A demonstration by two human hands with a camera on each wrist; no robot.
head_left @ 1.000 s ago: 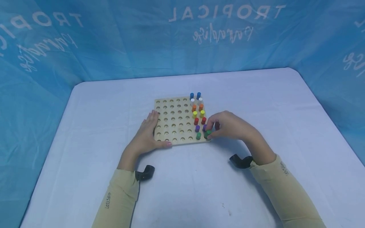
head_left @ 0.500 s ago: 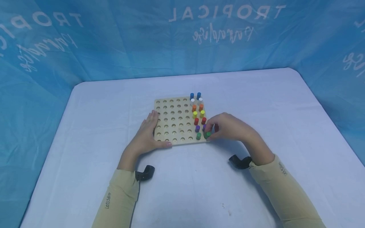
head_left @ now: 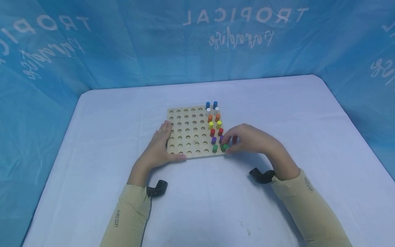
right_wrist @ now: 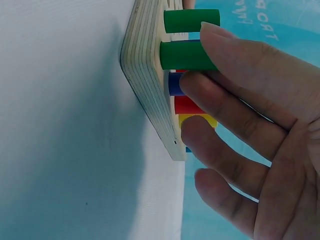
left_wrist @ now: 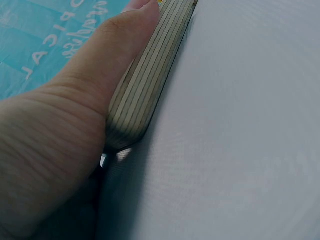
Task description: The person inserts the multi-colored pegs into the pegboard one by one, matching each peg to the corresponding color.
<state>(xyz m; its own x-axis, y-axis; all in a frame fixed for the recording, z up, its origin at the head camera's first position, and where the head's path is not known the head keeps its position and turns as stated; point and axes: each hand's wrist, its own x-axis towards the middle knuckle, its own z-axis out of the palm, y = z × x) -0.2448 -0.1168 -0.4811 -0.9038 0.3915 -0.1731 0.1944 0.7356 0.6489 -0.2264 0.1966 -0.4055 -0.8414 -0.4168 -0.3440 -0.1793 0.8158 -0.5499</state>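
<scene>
A square wooden pegboard with rows of round holes lies on the table. Two columns of coloured pegs stand along its right side, running from blue at the back to green at the front. My right hand pinches the green peg at the front right corner, which stands upright at the board's face; the thumb and index finger are on it. Beside it stands another green peg. My left hand rests against the board's front left corner, fingers along the left edge and thumb along the front edge.
The board sits mid-table on a white cloth. Blue printed fabric hangs behind the table and at both sides. Black wrist cameras are strapped at both sleeves.
The corner green peg has gone down slightly and a little left into line with its neighbour, the right hand's fingers moving with it. The left hand has stayed in place.
</scene>
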